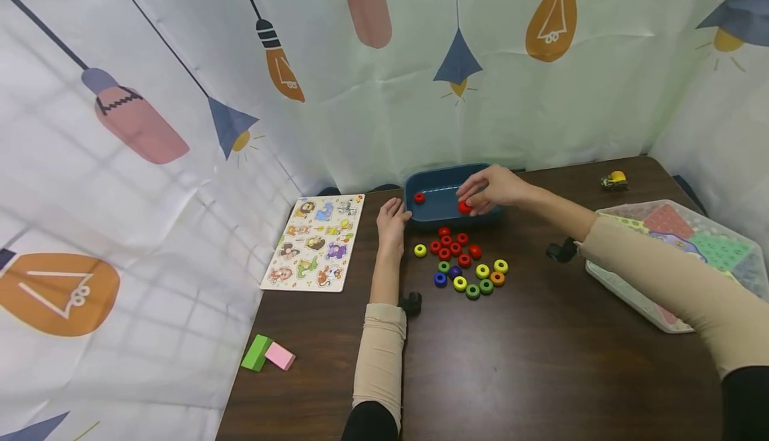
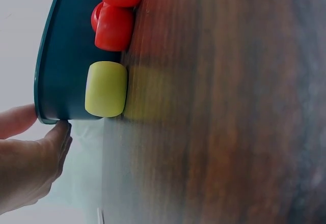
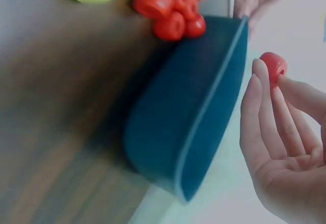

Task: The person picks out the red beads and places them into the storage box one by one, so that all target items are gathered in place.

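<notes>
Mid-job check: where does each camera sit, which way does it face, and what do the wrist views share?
Head: on the person's head, facing forward and down at the table; left hand, right hand and both sleeves show.
Left wrist: on that wrist, facing the left hand gripping the blue tray's rim.
Right wrist: on that wrist, facing the right hand pinching a red bead; the left hand shows blurred at top.
Both wrist views share the tray and red beads beside it.
</notes>
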`<state>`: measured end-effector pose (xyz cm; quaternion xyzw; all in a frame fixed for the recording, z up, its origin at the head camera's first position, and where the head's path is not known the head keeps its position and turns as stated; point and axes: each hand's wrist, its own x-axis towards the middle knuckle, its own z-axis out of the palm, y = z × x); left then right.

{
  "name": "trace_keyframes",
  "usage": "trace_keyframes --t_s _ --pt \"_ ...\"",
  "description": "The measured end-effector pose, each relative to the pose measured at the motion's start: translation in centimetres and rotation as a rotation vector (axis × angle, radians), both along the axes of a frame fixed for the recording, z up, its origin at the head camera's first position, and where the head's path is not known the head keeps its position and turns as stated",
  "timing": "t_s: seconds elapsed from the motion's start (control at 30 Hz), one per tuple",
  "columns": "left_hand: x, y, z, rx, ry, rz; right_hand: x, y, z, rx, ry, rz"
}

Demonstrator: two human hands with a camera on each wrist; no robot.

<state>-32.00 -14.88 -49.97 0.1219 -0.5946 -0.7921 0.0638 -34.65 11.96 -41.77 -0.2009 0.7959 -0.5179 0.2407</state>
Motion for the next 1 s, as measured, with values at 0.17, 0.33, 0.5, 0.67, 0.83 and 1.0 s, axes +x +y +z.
trace_keyframes --t_s 0.17,0.33,0.5,0.67,0.83,1.0 --pt "0.1 0.2 0.1 0.001 -0.011 0.013 -3.3 -2.7 0.2 0.009 -0.008 -0.019" --pt "0.2 0.3 0.1 0.003 -0.010 0.009 -6.4 -4.9 -1.1 0.030 -0.031 -0.063" --pt "0.3 0.2 -0.2 0.000 -0.015 0.015 -8.3 -6.9 -3.3 0.050 -0.036 -0.119" --pt "0.3 -0.1 -0.4 0.006 -0.019 0.023 -8.7 -8.6 -5.0 0.066 -0.059 -0.160" --pt "0.2 0.0 -0.2 0.011 -0.006 0.010 -8.7 -9.4 -5.8 0.067 -0.090 -0.190" --pt "0.0 0.0 0.1 0.005 0.000 0.005 -8.7 -9.3 -5.9 0.042 -0.117 -0.191"
